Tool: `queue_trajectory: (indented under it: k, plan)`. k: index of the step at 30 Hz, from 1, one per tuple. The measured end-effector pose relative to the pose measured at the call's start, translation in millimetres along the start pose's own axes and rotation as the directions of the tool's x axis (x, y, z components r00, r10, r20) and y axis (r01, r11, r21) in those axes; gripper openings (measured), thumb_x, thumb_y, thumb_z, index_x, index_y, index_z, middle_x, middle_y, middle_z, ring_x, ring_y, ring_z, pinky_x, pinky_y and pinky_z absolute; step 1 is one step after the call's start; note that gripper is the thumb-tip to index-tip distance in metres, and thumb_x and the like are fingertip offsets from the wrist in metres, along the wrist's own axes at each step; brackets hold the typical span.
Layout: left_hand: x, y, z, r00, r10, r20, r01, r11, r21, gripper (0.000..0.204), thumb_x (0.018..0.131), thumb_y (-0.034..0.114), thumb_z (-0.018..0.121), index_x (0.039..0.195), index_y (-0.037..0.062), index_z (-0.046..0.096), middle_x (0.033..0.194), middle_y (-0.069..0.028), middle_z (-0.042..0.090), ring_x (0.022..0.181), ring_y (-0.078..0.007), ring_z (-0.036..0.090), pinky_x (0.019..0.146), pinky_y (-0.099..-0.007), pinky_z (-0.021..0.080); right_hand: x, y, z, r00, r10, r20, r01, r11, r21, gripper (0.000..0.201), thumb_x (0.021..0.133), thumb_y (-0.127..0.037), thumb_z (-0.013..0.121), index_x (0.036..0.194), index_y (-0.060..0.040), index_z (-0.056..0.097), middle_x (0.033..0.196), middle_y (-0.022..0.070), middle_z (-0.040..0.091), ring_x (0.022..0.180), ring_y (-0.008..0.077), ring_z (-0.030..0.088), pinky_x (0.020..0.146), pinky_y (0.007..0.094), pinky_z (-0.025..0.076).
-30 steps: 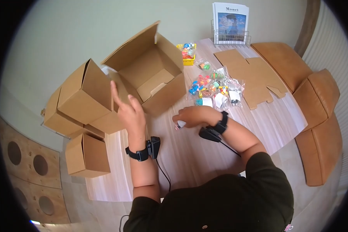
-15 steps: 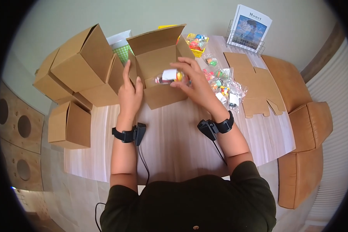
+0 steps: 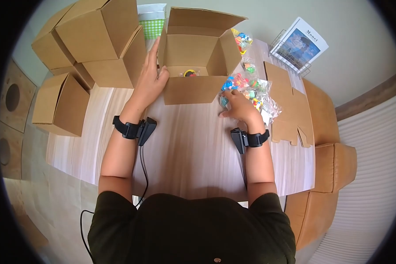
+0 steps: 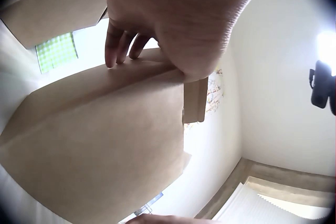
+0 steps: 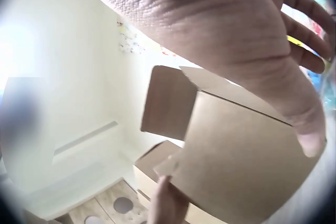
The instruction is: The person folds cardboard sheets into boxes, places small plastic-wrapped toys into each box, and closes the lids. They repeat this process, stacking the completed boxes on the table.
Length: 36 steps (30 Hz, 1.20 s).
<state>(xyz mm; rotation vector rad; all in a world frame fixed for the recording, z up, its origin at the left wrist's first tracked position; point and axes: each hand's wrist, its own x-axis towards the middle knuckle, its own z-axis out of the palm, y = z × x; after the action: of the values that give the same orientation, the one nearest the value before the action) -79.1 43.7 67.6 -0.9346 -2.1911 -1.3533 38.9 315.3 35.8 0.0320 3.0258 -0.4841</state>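
An open cardboard box (image 3: 196, 90) stands in front of me, its lid flap raised at the back. A clear-wrapped yellow and dark toy (image 3: 189, 73) lies inside, partly hidden by the front wall. My left hand (image 3: 152, 81) rests along the box's left side, with extended fingers on the outer side and the thumb by the front corner. In the left wrist view, its fingers (image 4: 126, 45) reach over the box edge. My right hand (image 3: 241, 108) is at the near left of the bagged toys (image 3: 255, 83), fingers parted and touching the bags.
Several closed cardboard boxes (image 3: 92, 37) are stacked at the left. Behind stands a green-checked container (image 3: 152, 28). More bagged toys (image 3: 242, 39) sit beyond the open box's right side. Flattened cardboard (image 3: 288, 105) lies at the right, near a wire rack (image 3: 290, 55) with a Monet print.
My right hand has carried a wrapped toy over the box, let it go inside, and come back right to the bagged toys. The left hand stays at the box's left side.
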Motion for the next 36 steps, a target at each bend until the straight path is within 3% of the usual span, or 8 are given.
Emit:
queue_trajectory:
  k: [8,14,17,21,25,29,33,36]
  plan:
    - [-4,24,-17,0.971,-0.09,0.221,0.077,0.995,0.066,0.073,0.083,0.002,0.041,0.152,0.0094,0.02,0.142,-0.0237,0.042,0.127,-0.0421,0.044,0.105,-0.0422,0.038,-32,-24,-64,0.981,-0.105,0.162,0.068,0.974,0.218,0.042,0.08,-0.009,0.065,0.121,-0.0065,0.058,0.109,0.0218,0.064,0.099,0.0359,0.061,0.087,0.0395,0.048]
    - [-8,52,-40,0.959,-0.097,0.265,0.052,0.984,0.172,0.077,0.081,0.0,0.043,0.153,0.0098,0.016,0.138,-0.0237,0.044,0.117,-0.0439,0.051,0.099,-0.0439,0.042,-79,-44,-107,0.799,-0.584,-0.143,0.546,0.605,0.579,0.042,0.084,-0.008,0.066,0.126,-0.0057,0.058,0.109,0.0121,0.066,0.097,0.0224,0.063,0.082,0.0332,0.049]
    - [-11,69,-49,0.925,-0.164,0.342,0.101,0.976,0.194,0.078,0.081,-0.001,0.043,0.153,0.0079,0.014,0.136,-0.0246,0.044,0.11,-0.0435,0.054,0.096,-0.0443,0.044,-81,-71,-91,0.827,-0.294,-0.48,0.547,0.623,0.559,0.042,0.084,-0.007,0.067,0.125,-0.0055,0.059,0.111,0.0107,0.065,0.099,0.0198,0.062,0.08,0.0316,0.049]
    - [-12,76,-54,0.888,-0.222,0.403,0.154,0.969,0.194,0.078,0.083,-0.001,0.042,0.154,0.0089,0.011,0.151,-0.0232,0.031,0.131,-0.0418,0.04,0.108,-0.0409,0.036,-54,-93,-70,0.714,-0.093,-0.694,0.507,0.753,0.42,0.047,0.083,-0.002,0.069,0.128,-0.0052,0.056,0.12,0.011,0.059,0.104,0.0184,0.06,0.077,0.0266,0.051]
    - [-15,71,-53,0.909,-0.172,0.38,0.098,0.974,0.206,0.079,0.083,-0.001,0.043,0.154,0.009,0.009,0.15,-0.0234,0.031,0.129,-0.043,0.042,0.106,-0.0415,0.038,-37,-87,-62,0.608,-0.129,-0.784,0.618,0.696,0.365,0.046,0.083,0.002,0.068,0.127,-0.0047,0.056,0.129,0.0141,0.051,0.111,0.0222,0.057,0.081,0.0291,0.054]
    - [-16,67,-54,0.916,-0.111,0.387,0.046,0.984,0.174,0.081,0.082,-0.003,0.043,0.154,0.0103,0.008,0.15,-0.0237,0.032,0.13,-0.0428,0.042,0.104,-0.0413,0.039,-26,-67,-57,0.436,-0.091,-0.895,0.478,0.866,0.145,0.04,0.088,-0.008,0.066,0.126,-0.0039,0.055,0.129,0.0165,0.049,0.115,0.0235,0.054,0.095,0.0353,0.047]
    - [-15,59,-55,0.92,-0.038,0.391,-0.024,0.988,0.152,0.084,0.079,-0.005,0.044,0.154,0.013,0.011,0.148,-0.0229,0.036,0.113,-0.0403,0.053,0.095,-0.0401,0.044,-17,-61,-51,0.764,0.113,-0.636,0.477,0.565,0.673,0.037,0.091,-0.011,0.063,0.126,-0.0045,0.055,0.126,0.0155,0.052,0.12,0.0217,0.049,0.098,0.0335,0.042]
    - [-13,61,-58,0.909,-0.071,0.411,0.014,0.99,0.14,0.085,0.078,-0.006,0.045,0.154,0.0146,0.013,0.144,-0.0225,0.041,0.095,-0.0362,0.057,0.087,-0.0393,0.047,-6,-48,-53,0.723,-0.081,-0.686,0.572,0.628,0.528,0.038,0.098,-0.033,0.052,0.121,-0.0045,0.06,0.123,0.0123,0.055,0.12,0.0226,0.049,0.103,0.0339,0.036]
